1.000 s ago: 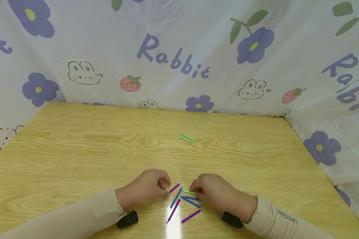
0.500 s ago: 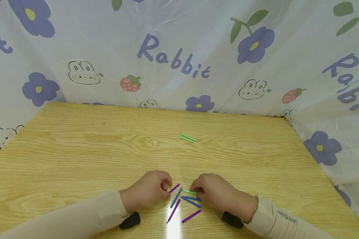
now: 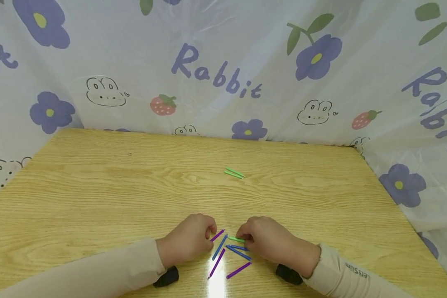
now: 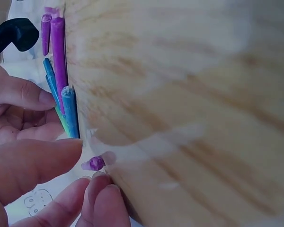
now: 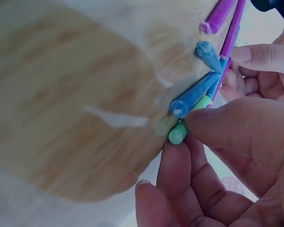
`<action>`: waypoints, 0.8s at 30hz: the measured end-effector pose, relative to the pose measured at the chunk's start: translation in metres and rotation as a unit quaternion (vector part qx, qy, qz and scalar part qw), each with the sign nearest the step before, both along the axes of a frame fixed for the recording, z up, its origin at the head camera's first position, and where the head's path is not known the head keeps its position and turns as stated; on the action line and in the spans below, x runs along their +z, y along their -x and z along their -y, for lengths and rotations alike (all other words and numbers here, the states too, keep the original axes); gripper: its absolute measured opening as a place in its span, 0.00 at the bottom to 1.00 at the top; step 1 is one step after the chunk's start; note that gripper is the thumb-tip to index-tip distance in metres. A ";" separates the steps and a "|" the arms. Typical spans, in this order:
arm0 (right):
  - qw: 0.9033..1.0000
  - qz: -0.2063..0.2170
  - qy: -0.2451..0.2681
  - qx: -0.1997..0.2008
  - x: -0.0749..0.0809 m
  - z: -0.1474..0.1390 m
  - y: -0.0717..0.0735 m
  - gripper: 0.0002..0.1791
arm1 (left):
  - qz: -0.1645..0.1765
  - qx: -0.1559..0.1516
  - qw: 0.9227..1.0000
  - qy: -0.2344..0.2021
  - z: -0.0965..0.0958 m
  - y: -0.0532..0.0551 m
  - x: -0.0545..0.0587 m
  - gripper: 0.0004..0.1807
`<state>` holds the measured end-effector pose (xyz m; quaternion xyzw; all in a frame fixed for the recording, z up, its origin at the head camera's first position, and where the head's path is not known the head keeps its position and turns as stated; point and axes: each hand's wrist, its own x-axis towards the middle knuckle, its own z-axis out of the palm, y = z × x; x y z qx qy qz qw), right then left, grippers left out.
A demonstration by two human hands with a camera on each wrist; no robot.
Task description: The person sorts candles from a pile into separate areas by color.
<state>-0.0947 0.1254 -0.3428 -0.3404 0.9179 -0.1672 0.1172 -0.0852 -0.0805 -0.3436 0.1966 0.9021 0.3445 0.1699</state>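
Observation:
My right hand (image 3: 270, 239) pinches a thin green stick (image 3: 236, 239) between thumb and fingers, its end poking out at the fingertips in the right wrist view. My left hand (image 3: 189, 241) is by a purple stick (image 3: 217, 235); in the left wrist view that stick's tip (image 4: 95, 163) shows between thumb and fingertips, with a gap beside the thumb. Between the hands lies a slanted blue stick (image 3: 219, 247). Two more blue sticks (image 3: 239, 253) meet in a narrow V, partly under the right hand. Nearer the body are two purple sticks, one at left (image 3: 217, 263), one at right (image 3: 239, 270).
Two green sticks (image 3: 234, 172) lie together farther back on the wooden table (image 3: 134, 186). A printed rabbit-and-flower curtain (image 3: 216, 37) hangs behind the table and along its sides. Black devices (image 3: 166, 276) sit under both wrists.
My left hand has shifted slightly to the right and toward the body, beside the purple stick. The right hand keeps its pinch on the green stick; the sticks lie as before.

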 end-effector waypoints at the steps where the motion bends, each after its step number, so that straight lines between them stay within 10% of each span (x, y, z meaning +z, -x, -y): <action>1: 1.000 0.001 0.001 -0.001 0.000 0.000 0.000 0.09 | -0.001 0.000 1.000 0.002 0.000 0.000 0.000 0.08; 24: 0.992 0.019 0.081 -0.092 0.007 -0.012 0.027 0.10 | -0.015 -0.008 1.000 0.011 0.000 0.000 0.000 0.09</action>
